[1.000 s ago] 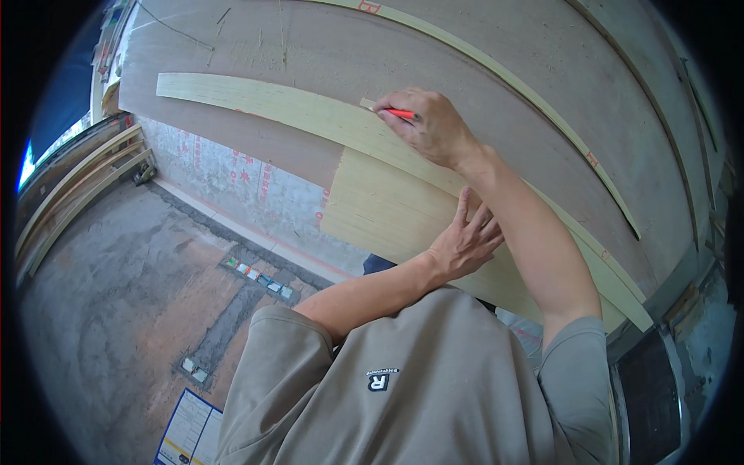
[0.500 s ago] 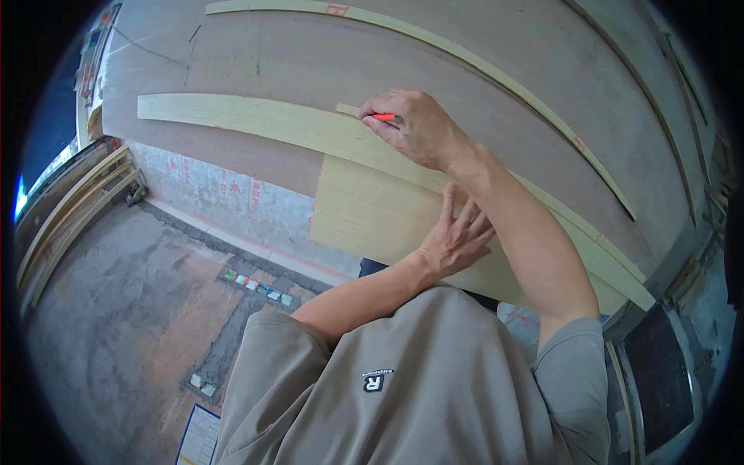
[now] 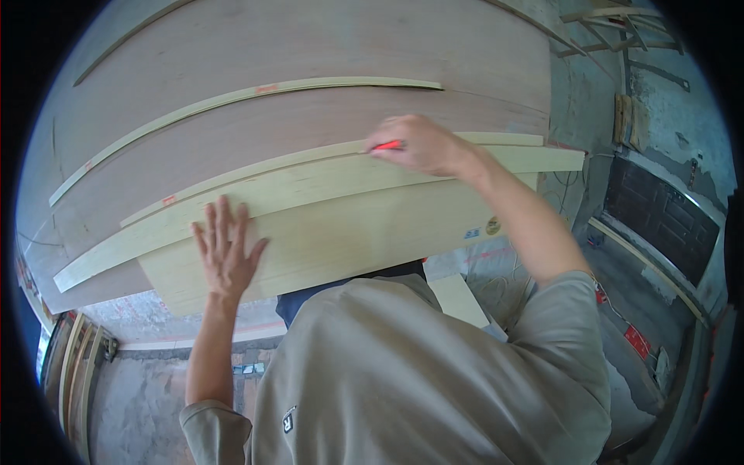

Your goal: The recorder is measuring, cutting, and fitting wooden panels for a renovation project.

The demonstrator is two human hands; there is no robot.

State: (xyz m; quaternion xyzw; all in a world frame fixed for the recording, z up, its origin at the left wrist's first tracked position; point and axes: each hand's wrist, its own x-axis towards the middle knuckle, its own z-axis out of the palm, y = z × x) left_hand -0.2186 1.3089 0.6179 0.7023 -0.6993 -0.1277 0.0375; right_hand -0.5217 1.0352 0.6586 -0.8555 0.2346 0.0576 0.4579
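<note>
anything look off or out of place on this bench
No spill or obvious breakage shows. The one mild oddity is the wide pale board under the left hand: it overhangs the near edge of the tabletop, so that part looks unsupported, perhaps deliberately.

The table (image 3: 310, 46) has a broad, flat, pinkish-brown top. Across its near edge lies a wide pale panel (image 3: 341, 232), overhanging toward the person. A long pale board (image 3: 310, 190) overlaps the panel, with a narrower strip (image 3: 500, 139) along its far side. Well apart, a slim pale strip (image 3: 341, 82) bears reddish marks; farther off, at upper left, lies a thin brown strip (image 3: 128, 36).
</note>
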